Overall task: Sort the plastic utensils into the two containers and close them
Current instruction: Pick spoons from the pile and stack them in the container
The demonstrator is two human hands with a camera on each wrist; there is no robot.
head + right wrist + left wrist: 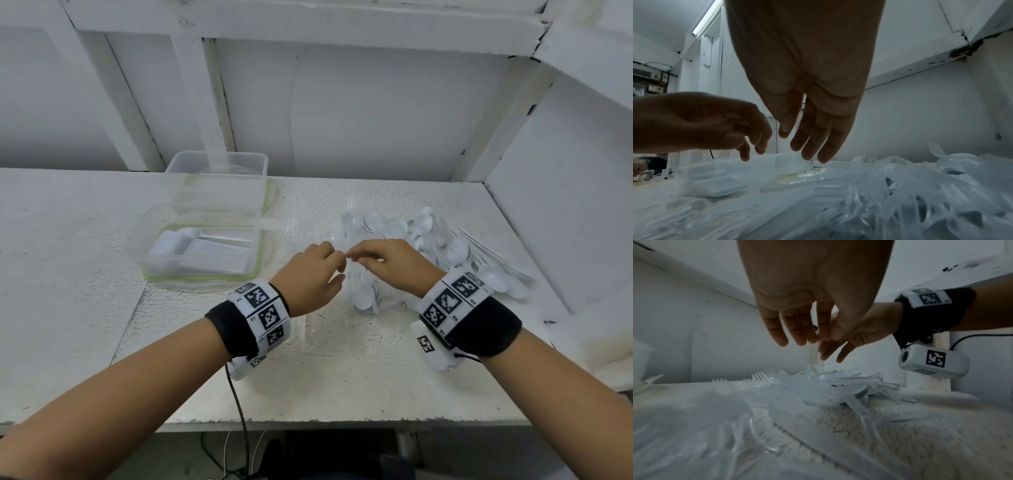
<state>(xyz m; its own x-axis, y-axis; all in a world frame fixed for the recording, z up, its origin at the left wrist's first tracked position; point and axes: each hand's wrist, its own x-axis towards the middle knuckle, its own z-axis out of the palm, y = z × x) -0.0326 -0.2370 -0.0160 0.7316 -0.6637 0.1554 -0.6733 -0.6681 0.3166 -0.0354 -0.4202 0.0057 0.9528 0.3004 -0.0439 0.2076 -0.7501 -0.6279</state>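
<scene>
My left hand (317,270) and right hand (383,262) meet fingertip to fingertip above the table's middle. Together they pinch a thin white plastic utensil (815,354), which hangs upright between them; its type is hidden by the fingers. Below them lies a bundle of white spoons (363,296) in clear wrap. Loose white and clear utensils (445,240) are heaped to the right. At the left, a clear front container (144,246) holds a neat row of white utensils. Behind it stands an empty clear container (263,168). Both have no lid on top.
The white table (68,274) ends at a front edge just below my forearms. White walls with slanted beams close in behind and on the right. Some clear forks (298,231) lie between the containers and the heap. A black cable (239,404) drops from my left wrist.
</scene>
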